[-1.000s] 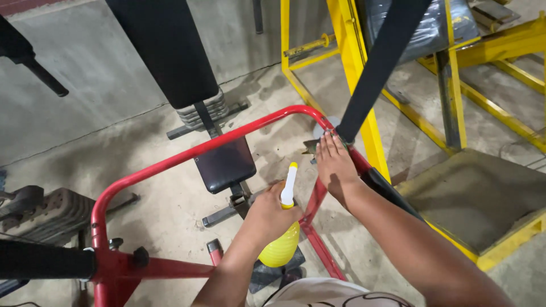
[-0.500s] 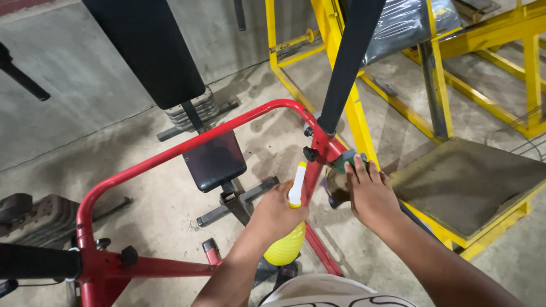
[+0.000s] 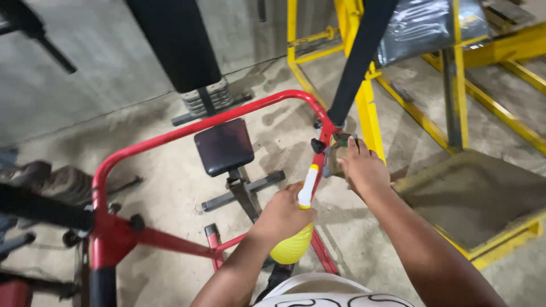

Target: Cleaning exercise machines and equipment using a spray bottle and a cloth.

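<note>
My left hand [image 3: 282,215] grips a yellow spray bottle [image 3: 293,243] with a white nozzle that points up toward the red frame. My right hand [image 3: 363,168] presses a small greenish cloth or sponge [image 3: 335,153] against the red metal tube [image 3: 227,116] of a gym machine, near a black knob at its right bend. A black padded bar [image 3: 357,62] rises from that joint. Below the red tube sits a small dark seat pad [image 3: 223,146] on a metal stand.
Yellow steel frames [image 3: 367,108] stand to the right, with a grey platform [image 3: 478,196] and a wrapped black pad [image 3: 426,25]. A black backrest [image 3: 173,40] and weight stack [image 3: 207,98] are at the back. More dark equipment lies at the left on the dusty concrete floor.
My right hand has slid along the red tube, away from the bend's top and down its right side, the cloth under its fingers. The left hand keeps the bottle; the view shifted slightly.
</note>
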